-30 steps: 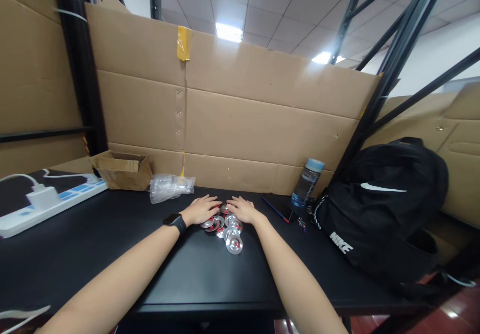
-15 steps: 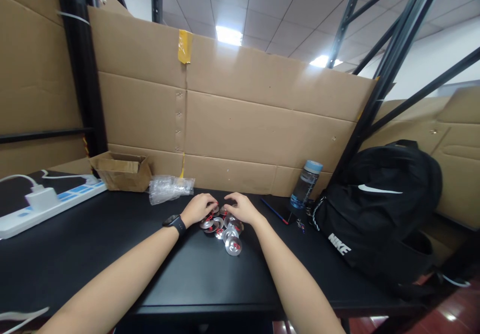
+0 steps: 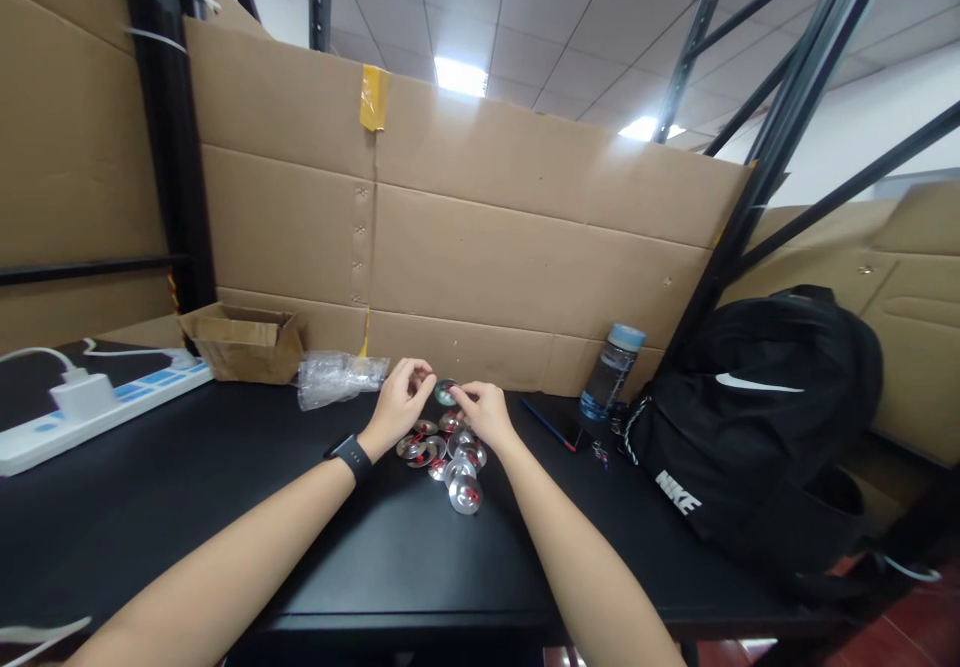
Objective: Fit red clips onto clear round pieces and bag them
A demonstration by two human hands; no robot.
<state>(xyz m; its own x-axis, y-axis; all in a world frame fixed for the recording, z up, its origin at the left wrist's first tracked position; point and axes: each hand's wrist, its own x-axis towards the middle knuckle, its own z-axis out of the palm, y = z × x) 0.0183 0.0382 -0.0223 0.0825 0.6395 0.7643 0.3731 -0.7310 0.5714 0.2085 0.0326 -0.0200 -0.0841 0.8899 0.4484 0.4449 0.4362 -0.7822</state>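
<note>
My right hand [image 3: 484, 409] pinches a shiny round finger cymbal [image 3: 445, 393] between thumb and fingers, raised just above the far side of a pile. Close by on the left, my left hand [image 3: 405, 399] has curled fingers with the thumb apart from them, near the cymbal's edge; I see nothing held in it. Below both hands, several more finger cymbals [image 3: 466, 494] lie heaped on the black table [image 3: 405, 557], silvery domed discs with red cord at their centres. A dark smartwatch [image 3: 349, 455] is on my left wrist.
A small open cardboard box [image 3: 244, 345] and crumpled clear plastic [image 3: 337, 379] stand at the back left, beside a white power strip [image 3: 127, 407]. To the right are a blue-capped bottle [image 3: 611, 372], a pen [image 3: 546, 422], keys [image 3: 601, 455] and a black backpack [image 3: 757, 427]. Cardboard walls the back.
Both hands have come up off the pile, and a finger cymbal is now raised in my right hand. My left hand has moved slightly up, its thumb now apart from the fingers.
</note>
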